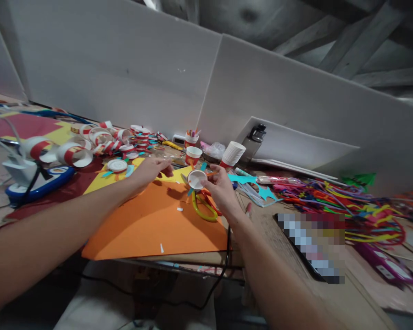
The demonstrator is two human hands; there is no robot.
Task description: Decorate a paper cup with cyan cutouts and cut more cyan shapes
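Observation:
My right hand (220, 190) is closed on a cut-down paper cup base (197, 178) with coloured paper strips sticking out of it, held just above the orange paper sheet (151, 224). My left hand (150, 170) hovers to its left over the yellow sheet (103, 181), fingers bent loosely, nothing visible in them. Green-handled scissors (204, 208) lie on the orange sheet under my right hand.
Several cut red-and-white cup rings (99, 137) litter the back left. A paper cup (193, 155), a cup stack (232, 155) and a bottle (254, 137) stand behind. Pipe cleaners (347, 204) pile at right. White foam boards (124, 68) wall the back. A blue device (37, 183) sits left.

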